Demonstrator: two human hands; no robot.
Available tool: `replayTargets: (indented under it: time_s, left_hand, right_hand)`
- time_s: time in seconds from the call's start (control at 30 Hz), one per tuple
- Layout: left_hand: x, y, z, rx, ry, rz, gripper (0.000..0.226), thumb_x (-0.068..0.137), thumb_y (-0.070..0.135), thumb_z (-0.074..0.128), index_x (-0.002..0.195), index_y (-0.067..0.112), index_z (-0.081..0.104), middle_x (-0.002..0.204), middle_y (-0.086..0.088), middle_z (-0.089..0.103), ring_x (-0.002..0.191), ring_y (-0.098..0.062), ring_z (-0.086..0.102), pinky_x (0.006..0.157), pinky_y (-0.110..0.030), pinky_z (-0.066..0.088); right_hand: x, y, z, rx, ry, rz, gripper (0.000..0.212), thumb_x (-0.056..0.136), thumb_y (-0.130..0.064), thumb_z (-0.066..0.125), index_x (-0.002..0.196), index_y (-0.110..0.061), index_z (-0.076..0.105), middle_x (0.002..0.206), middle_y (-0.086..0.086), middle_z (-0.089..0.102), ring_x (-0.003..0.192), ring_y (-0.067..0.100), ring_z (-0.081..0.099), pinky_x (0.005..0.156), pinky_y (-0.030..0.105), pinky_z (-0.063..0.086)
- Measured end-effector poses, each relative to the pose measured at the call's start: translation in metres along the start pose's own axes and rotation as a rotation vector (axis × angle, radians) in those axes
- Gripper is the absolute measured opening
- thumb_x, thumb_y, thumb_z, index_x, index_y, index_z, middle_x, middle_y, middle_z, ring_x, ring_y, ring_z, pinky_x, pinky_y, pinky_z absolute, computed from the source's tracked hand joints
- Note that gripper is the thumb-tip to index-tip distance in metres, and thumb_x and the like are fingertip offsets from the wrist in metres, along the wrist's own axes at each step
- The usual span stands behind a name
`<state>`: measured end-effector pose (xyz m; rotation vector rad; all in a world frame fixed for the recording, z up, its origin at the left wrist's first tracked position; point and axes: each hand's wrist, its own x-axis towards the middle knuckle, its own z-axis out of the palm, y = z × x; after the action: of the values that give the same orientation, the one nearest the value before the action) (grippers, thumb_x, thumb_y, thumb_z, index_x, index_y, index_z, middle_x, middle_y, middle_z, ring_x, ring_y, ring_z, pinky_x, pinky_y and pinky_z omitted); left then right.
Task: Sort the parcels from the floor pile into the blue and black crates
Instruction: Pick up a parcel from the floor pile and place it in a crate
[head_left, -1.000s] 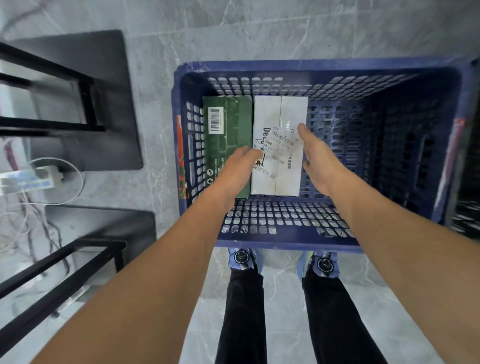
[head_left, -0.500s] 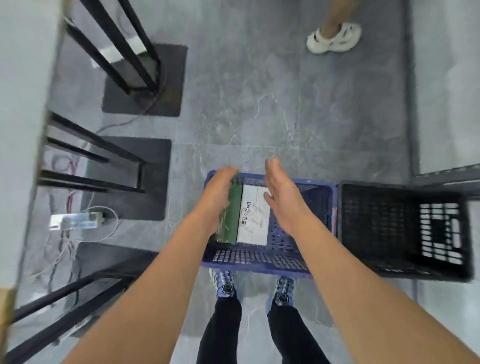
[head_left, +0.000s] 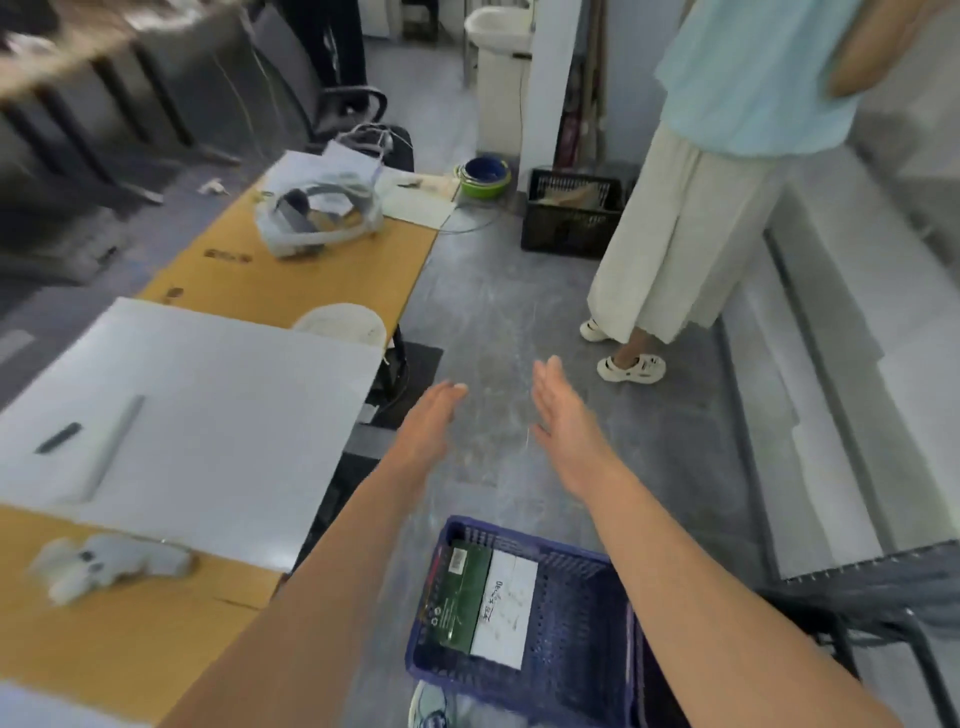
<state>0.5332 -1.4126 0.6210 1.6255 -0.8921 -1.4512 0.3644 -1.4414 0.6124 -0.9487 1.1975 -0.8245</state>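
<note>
As two parcels lie side by side in the blue crate (head_left: 519, 675) on the grey floor (head_left: 493, 312) at the near edge of the scene, the green parcel (head_left: 460, 592) sits on the left, touching the white parcel (head_left: 506, 608) on its right. Together they fill the crate's left half. Just to the right of it, a black crate (head_left: 852, 579) shows only as a blurred mesh edge.

The person's left hand (head_left: 426, 421) and right hand (head_left: 563, 410) reach out over the bare floor beyond the blue crate. Their palms are turned towards each other and the fingers are straight and released, grasping nothing.

On the left stands an orange desk (head_left: 270, 291), partly covered by a white board (head_left: 208, 405). A white headset (head_left: 311, 223) rests on the desk at its far end. At the far right, a bystander in a pale skirt (head_left: 675, 234) and white sandals (head_left: 631, 368) stands on the floor. A second black crate (head_left: 571, 228) sits just behind the bystander, near stacked bowls (head_left: 485, 176).
</note>
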Motion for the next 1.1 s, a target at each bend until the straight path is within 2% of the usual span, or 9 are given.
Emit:
replayTargets:
  time_s: [0.07, 0.13, 0.2, 0.3, 0.47, 0.6, 0.9, 1.03, 1.1]
  left_hand:
    - [-0.019, 0.021, -0.007, -0.030, 0.043, 0.012, 0.036, 0.107, 0.043, 0.045, 0.140, 0.033, 0.050, 0.135, 0.010, 0.050, 0.129, -0.015, 0.048, 0.100, -0.039, 0.041]
    - [-0.044, 0.038, -0.014, -0.081, 0.116, 0.015, 0.018, 0.107, 0.038, 0.046, 0.124, 0.033, 0.053, 0.124, 0.007, 0.052, 0.115, -0.013, 0.050, 0.102, -0.040, 0.042]
    - [-0.065, 0.049, -0.018, -0.146, 0.188, 0.020, 0.033, 0.107, 0.034, 0.048, 0.138, 0.022, 0.050, 0.132, -0.002, 0.050, 0.123, -0.015, 0.048, 0.118, -0.046, 0.034]
    - [-0.101, 0.057, -0.018, -0.240, 0.280, 0.013, 0.050, 0.108, 0.029, 0.048, 0.154, 0.012, 0.040, 0.155, -0.007, 0.043, 0.145, -0.024, 0.039, 0.122, -0.051, 0.028]
    - [-0.163, 0.033, -0.019, -0.249, 0.454, 0.092, 0.040, 0.104, 0.045, 0.053, 0.140, 0.027, 0.051, 0.150, 0.005, 0.049, 0.136, -0.019, 0.048, 0.111, -0.046, 0.041]
    - [-0.221, 0.006, -0.025, -0.316, 0.603, 0.117, 0.035, 0.102, 0.050, 0.053, 0.133, 0.034, 0.052, 0.148, 0.008, 0.049, 0.133, -0.016, 0.048, 0.112, -0.046, 0.041]
    - [-0.381, -0.068, -0.040, -0.448, 0.955, 0.104, 0.037, 0.104, 0.048, 0.050, 0.135, 0.029, 0.053, 0.145, 0.005, 0.050, 0.129, -0.015, 0.049, 0.105, -0.042, 0.042]
    - [-0.458, -0.112, -0.034, -0.539, 1.090, 0.092, 0.030, 0.103, 0.048, 0.051, 0.129, 0.032, 0.054, 0.141, 0.006, 0.052, 0.127, -0.015, 0.051, 0.108, -0.044, 0.042]
    - [-0.498, -0.134, -0.030, -0.591, 1.171, 0.080, 0.030, 0.103, 0.047, 0.051, 0.126, 0.029, 0.056, 0.135, 0.006, 0.055, 0.124, -0.015, 0.052, 0.102, -0.042, 0.043]
  right_hand:
    - [-0.007, -0.021, 0.004, -0.021, -0.035, -0.033, 0.087, 0.093, -0.077, 0.032, 0.166, -0.032, 0.019, 0.172, -0.014, 0.018, 0.157, 0.007, 0.019, 0.127, 0.041, 0.018]
    - [-0.018, -0.039, 0.007, -0.034, -0.086, -0.071, 0.083, 0.098, -0.074, 0.030, 0.167, -0.030, 0.018, 0.172, -0.013, 0.018, 0.157, 0.008, 0.020, 0.127, 0.041, 0.019]
    - [-0.027, -0.050, 0.010, -0.048, -0.137, -0.096, 0.075, 0.103, -0.069, 0.026, 0.167, -0.029, 0.018, 0.173, -0.011, 0.018, 0.158, 0.011, 0.019, 0.128, 0.044, 0.019]
    - [-0.044, -0.062, 0.015, -0.063, -0.220, -0.099, 0.071, 0.106, -0.066, 0.023, 0.167, -0.028, 0.017, 0.173, -0.009, 0.018, 0.158, 0.013, 0.018, 0.129, 0.046, 0.018]
    - [-0.076, -0.070, 0.029, -0.126, -0.421, -0.095, 0.071, 0.105, -0.069, 0.021, 0.166, -0.033, 0.017, 0.172, -0.013, 0.019, 0.158, 0.012, 0.018, 0.127, 0.046, 0.017]
    - [-0.105, -0.068, 0.054, -0.165, -0.605, -0.102, 0.070, 0.106, -0.067, 0.022, 0.166, -0.030, 0.020, 0.170, -0.014, 0.024, 0.157, 0.011, 0.020, 0.129, 0.047, 0.017]
    - [-0.206, -0.030, 0.147, -0.261, -0.994, -0.085, 0.073, 0.102, -0.072, 0.032, 0.164, -0.035, 0.026, 0.165, -0.022, 0.033, 0.152, 0.006, 0.031, 0.123, 0.043, 0.029]
    - [-0.280, 0.003, 0.183, -0.281, -1.183, -0.028, 0.076, 0.101, -0.073, 0.035, 0.165, -0.033, 0.026, 0.165, -0.021, 0.032, 0.153, 0.006, 0.029, 0.122, 0.043, 0.027]
    - [-0.321, 0.023, 0.196, -0.317, -1.258, -0.024, 0.075, 0.102, -0.072, 0.033, 0.165, -0.032, 0.025, 0.166, -0.021, 0.031, 0.152, 0.005, 0.030, 0.124, 0.042, 0.027]
